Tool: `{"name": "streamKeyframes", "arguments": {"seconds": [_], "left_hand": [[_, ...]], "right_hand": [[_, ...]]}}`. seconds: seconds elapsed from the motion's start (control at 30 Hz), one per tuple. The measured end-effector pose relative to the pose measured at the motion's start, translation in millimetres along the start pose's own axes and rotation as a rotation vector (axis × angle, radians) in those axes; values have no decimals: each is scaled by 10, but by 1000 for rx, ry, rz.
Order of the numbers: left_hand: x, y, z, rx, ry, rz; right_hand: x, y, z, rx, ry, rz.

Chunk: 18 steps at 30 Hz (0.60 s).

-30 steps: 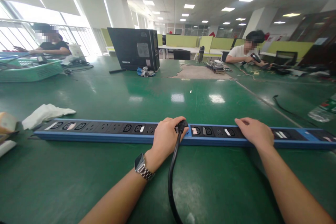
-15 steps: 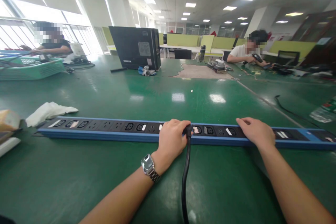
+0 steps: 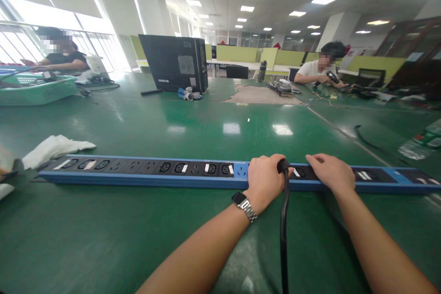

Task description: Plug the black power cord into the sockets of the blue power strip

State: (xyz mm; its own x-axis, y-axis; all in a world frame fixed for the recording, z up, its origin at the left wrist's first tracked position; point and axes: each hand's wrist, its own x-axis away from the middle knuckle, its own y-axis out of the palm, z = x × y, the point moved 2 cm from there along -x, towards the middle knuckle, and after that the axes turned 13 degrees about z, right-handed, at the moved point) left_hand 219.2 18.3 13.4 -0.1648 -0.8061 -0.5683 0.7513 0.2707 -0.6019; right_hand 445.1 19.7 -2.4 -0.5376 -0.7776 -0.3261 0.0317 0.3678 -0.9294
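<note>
A long blue and black power strip (image 3: 138, 180), with a row of sockets and small white labels, lies across the green table in front of me. My left hand (image 3: 264, 177), with a metal-band watch on its wrist, is closed on a black power plug (image 3: 284, 164) over the strip, right of a blue socket. From the plug a thick black cable (image 3: 284, 234) runs down toward me. Farther right, my right hand (image 3: 332, 173) grips the strip, its fingertips at the far edge. Whether the plug sits inside a socket is hidden by my left hand.
Beyond the strip stand a black computer case (image 3: 172, 62) and a crumpled glove (image 3: 189, 93). At left are a green basket (image 3: 44, 92) and white cloth (image 3: 55, 149); at right, a plastic bottle (image 3: 422, 142) and a loose cable (image 3: 368, 143). Two people sit across the table.
My left hand has moved right along the strip with the plug and its cable, uncovering the blue socket. My right hand stays at about the same place on the strip.
</note>
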Motion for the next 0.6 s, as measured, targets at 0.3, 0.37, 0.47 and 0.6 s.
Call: {"name": "streamKeyframes", "arguments": {"seconds": [0.3, 0.37, 0.47, 0.6], "left_hand": [[-47, 99, 105, -76, 41, -92], [-33, 111, 64, -86, 39, -82], [14, 103, 26, -91, 111, -45], [43, 88, 48, -73, 154, -38]], "right_hand": [[14, -16, -8, 8, -5, -6], [13, -16, -8, 6, -7, -7], [4, -12, -7, 5, -13, 1], [-6, -1, -1, 13, -15, 7]]}}
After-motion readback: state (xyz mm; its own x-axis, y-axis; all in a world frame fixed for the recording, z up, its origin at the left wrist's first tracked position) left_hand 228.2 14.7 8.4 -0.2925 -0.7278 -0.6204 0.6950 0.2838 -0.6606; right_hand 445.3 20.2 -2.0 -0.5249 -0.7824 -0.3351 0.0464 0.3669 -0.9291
